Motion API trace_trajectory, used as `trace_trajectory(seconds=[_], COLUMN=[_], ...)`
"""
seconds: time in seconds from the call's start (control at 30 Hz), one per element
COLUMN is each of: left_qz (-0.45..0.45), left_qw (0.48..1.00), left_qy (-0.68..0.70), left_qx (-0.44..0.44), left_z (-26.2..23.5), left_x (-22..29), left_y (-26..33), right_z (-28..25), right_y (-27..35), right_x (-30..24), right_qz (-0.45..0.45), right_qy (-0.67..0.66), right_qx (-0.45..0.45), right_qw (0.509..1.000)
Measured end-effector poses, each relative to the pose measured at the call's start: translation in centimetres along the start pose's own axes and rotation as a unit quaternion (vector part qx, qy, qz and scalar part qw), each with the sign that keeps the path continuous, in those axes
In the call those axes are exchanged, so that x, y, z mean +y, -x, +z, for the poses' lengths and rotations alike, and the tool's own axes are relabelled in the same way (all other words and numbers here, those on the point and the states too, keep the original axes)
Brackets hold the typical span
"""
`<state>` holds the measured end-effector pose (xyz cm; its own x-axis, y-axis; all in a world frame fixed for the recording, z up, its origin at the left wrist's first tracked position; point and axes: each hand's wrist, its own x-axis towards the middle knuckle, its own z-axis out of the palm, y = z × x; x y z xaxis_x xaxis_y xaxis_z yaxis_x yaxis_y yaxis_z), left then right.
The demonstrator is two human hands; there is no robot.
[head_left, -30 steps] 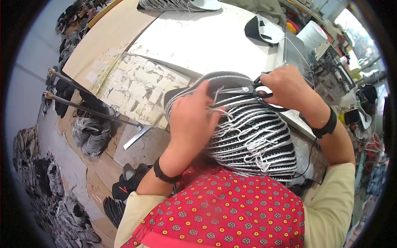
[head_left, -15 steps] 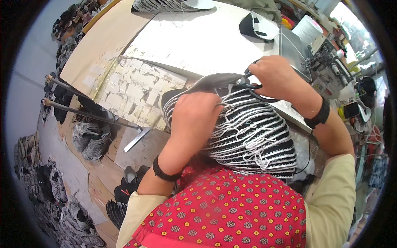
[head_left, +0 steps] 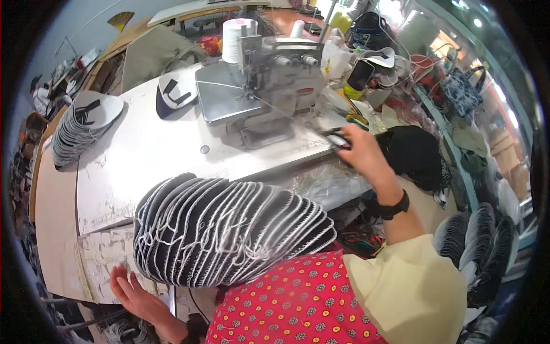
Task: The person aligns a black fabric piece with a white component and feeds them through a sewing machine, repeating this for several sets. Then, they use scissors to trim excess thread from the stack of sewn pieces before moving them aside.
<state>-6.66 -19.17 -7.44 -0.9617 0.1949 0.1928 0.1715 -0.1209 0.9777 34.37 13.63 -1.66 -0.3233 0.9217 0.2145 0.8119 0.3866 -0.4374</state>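
Gripping black-handled scissors (head_left: 337, 138) in the curled fingers of the right hand (head_left: 363, 151), near the edge of the white worktable (head_left: 137, 155) and the sewing machine (head_left: 289, 74), with a black band (head_left: 394, 206) around the wrist. Holding the left hand (head_left: 139, 296) empty, with fingers parted, just beside a thick stack of curved black fabric pieces (head_left: 192, 229) edged in white stitching, set between the worktable and a red patterned apron (head_left: 292, 304), with loose white threads (head_left: 246, 243) tangled across the middle.
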Motion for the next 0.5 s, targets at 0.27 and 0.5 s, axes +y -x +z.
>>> trace_trajectory(seconds=[0.27,0.5], left_qz=[-0.330,-0.106], left_qw=[0.886,0.990], left_qy=[0.254,-0.003], left_qx=[-0.205,-0.094], left_z=[0.7,-5.4], left_x=[-11.8,-21.0], left_y=[-3.5,-2.0], right_z=[4.9,-2.0], right_y=[-0.6,1.9], right_x=[22.4,-0.2], right_qz=[0.083,-0.280], right_qy=[0.063,-0.008], right_qx=[0.092,-0.554], right_qw=[0.990,0.784])
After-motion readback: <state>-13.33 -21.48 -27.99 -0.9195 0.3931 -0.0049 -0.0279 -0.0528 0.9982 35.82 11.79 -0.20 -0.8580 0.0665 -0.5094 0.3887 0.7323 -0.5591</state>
